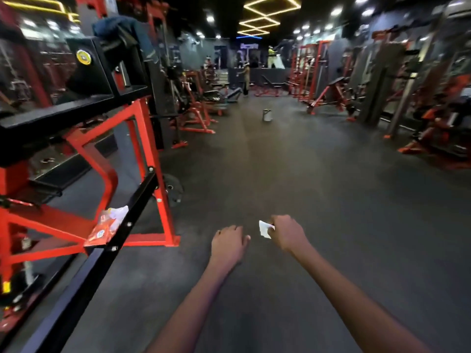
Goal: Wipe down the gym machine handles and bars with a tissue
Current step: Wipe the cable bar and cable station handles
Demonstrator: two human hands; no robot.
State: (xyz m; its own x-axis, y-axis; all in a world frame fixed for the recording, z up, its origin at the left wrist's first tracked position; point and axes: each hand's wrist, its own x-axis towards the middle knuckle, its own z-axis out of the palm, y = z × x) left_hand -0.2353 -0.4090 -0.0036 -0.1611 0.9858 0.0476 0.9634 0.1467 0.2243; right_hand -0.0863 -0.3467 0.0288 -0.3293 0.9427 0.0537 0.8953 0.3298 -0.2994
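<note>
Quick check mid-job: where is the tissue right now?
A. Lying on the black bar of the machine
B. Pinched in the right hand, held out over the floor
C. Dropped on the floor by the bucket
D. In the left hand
B: the white tissue sticks out from the fingers of the right hand, held out above the dark floor, while the left hand beside it holds nothing.

Dark gym floor [293,174] carries red-framed machines [132,154] (a small bucket [267,115] too).
</note>
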